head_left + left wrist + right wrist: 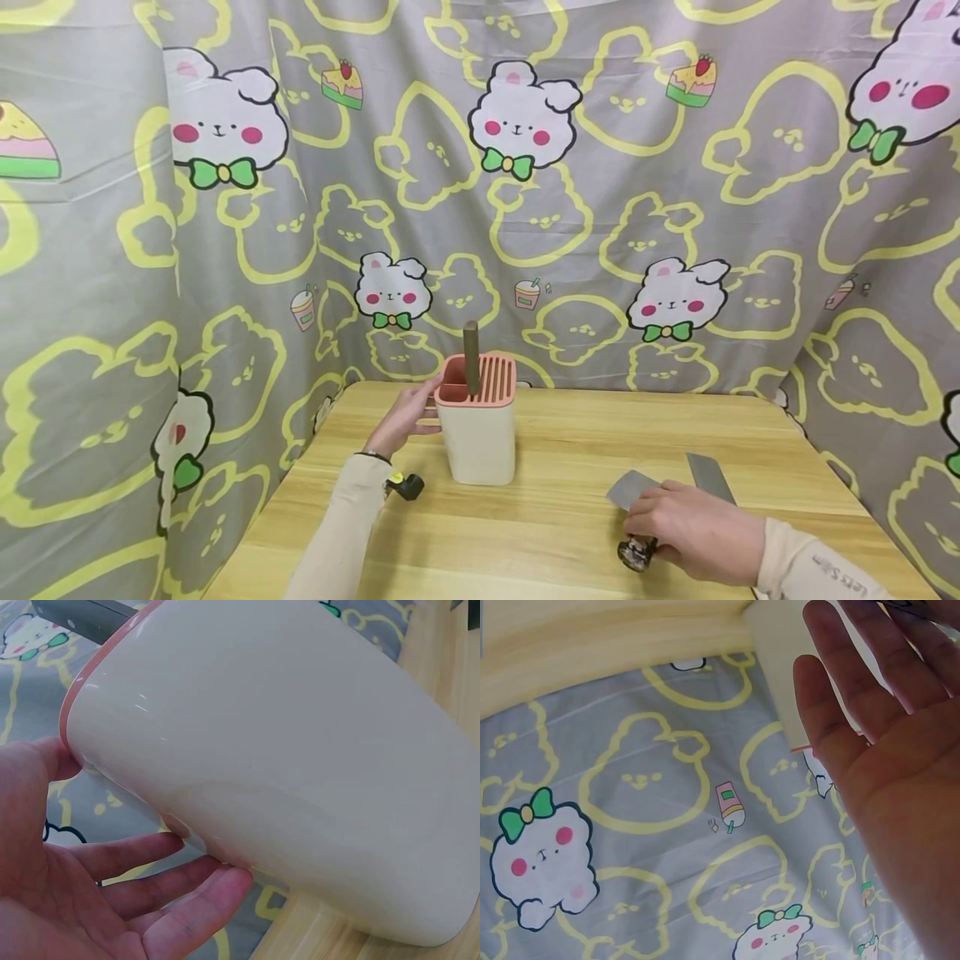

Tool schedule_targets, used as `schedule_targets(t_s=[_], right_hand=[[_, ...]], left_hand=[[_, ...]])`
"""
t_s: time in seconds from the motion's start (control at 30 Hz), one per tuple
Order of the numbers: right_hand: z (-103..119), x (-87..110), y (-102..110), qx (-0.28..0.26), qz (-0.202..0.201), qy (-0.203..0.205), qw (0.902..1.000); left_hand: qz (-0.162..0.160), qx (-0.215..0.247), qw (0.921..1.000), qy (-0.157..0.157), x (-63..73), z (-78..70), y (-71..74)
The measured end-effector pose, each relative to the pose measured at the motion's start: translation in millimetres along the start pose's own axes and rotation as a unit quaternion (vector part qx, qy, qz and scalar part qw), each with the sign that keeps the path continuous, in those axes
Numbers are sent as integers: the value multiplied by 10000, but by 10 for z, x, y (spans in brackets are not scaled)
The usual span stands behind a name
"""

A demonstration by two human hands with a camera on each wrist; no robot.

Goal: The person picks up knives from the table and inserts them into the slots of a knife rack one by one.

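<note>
One cream holder (482, 446), left grip (407, 419) touching, right sleeve (813, 568) — "Let's Slim"

The left arm (337, 533) is stretched forward and slightly inward from the lower edge of the head view, covered by a pale sleeve (352, 492) almost to the hand. The left hand (405, 418) is held farther forward than the right, its palm turned inward, its fingers (161, 885) spread and only softly bent, fingertips laid in light contact. The right arm (813, 568), likewise sleeved, is angled inward from the lower right corner. The right hand (697, 529) is held low, its back turned upward, its fingers curled down in a grip; its palm is shown in the right wrist view, partly cut off
</note>
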State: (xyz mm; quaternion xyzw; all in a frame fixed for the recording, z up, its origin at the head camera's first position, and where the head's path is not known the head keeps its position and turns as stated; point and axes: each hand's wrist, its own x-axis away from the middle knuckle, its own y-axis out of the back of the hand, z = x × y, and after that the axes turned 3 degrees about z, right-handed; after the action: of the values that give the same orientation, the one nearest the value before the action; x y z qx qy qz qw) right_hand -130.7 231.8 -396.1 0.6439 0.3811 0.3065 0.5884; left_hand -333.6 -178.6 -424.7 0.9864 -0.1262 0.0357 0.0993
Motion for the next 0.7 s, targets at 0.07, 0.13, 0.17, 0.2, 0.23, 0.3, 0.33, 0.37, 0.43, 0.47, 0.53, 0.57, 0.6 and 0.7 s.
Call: schedule_targets(t_s=[0.07,0.13,0.17,0.2,0.23,0.3,0.33,0.37,0.43,0.47,0.53,0.57,0.6,0.7], right_hand=[[-15,-8,34,-91,-66,-19,9999],[-34,-16,70,-187,-111,-36,9998],[-44,-19,86,-216,-135,-42,9997],[-54,-20,102,-258,-131,-61,9996],[-67,-21,118,-308,-114,-78,9994],[-90,-22,150,-400,-62,-116,9991],[-100,-20,163,-469,-44,-150,9988],[-110,-19,177,-539,-13,-195,9984],[-126,-14,207,-642,19,-317,9974],[-135,-12,221,-712,30,-394,9967],[-155,-11,246,-860,23,-540,9948],[-167,-13,262,-928,26,-591,9939],[-180,-16,277,-967,-9,-603,9935],[-226,-19,316,-1257,-68,-692,9896]], left_hand=[[0,-1,10000,-13,-4,7,2],[0,2,10000,-21,-7,11,2],[2,10,10000,-21,-10,11,2],[0,20,10000,-14,-10,11,1],[2,11,10000,-13,-10,12,0],[-8,-4,10000,-5,-11,14,-1],[-11,-8,10000,0,-12,17,-2],[-16,-26,10000,-7,-13,20,-2],[-32,-54,10000,5,-15,27,-4],[-37,-56,10000,11,-16,29,-6],[-49,-65,10000,16,-18,31,-11],[-59,-71,10000,19,-17,30,-13],[-72,-66,9999,31,-16,29,-15],[-87,-54,9999,14,-12,23,-23]])
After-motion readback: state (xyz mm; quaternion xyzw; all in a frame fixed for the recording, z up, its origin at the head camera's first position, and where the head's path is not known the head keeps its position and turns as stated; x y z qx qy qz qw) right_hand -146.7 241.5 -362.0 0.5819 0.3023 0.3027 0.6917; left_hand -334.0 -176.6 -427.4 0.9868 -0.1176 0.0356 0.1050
